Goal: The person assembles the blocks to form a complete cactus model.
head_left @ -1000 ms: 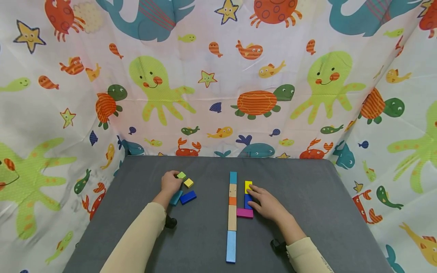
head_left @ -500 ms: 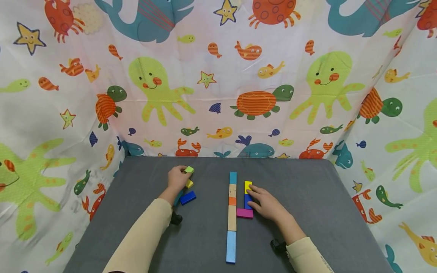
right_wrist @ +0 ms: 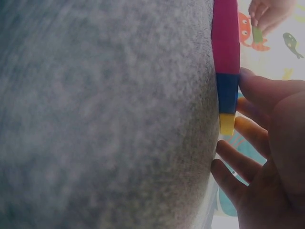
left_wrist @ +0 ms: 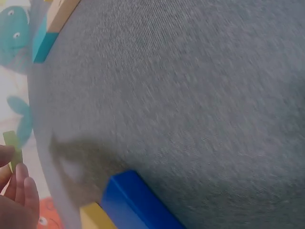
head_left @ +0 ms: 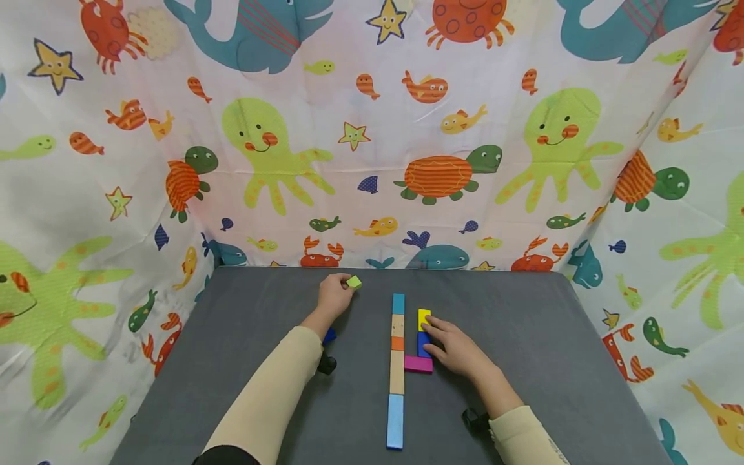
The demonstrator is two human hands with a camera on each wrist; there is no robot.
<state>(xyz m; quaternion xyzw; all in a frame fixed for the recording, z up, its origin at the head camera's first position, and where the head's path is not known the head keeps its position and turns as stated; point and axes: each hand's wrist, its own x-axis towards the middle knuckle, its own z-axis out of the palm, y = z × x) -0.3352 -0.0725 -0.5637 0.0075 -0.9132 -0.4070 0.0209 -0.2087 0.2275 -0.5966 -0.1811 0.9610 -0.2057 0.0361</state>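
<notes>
My left hand pinches a small light green block between thumb and fingertips near the table's far edge. In the left wrist view the green block stands out above the fingertips, high over the cloth. My right hand rests with spread, relaxed fingers against a yellow block and a blue block, which lie end to end. A magenta block lies crosswise at their near end. The right wrist view shows the thumb beside the blue block.
A straight column of blocks runs down mid-table: teal, plain wood, orange, longer plain wood and light blue. Another blue block and a yellow block lie under the left arm. A patterned curtain stands behind.
My left hand has lifted the green block from beside the loose blocks and carried it right and toward the far edge. The right hand has stayed in place.
</notes>
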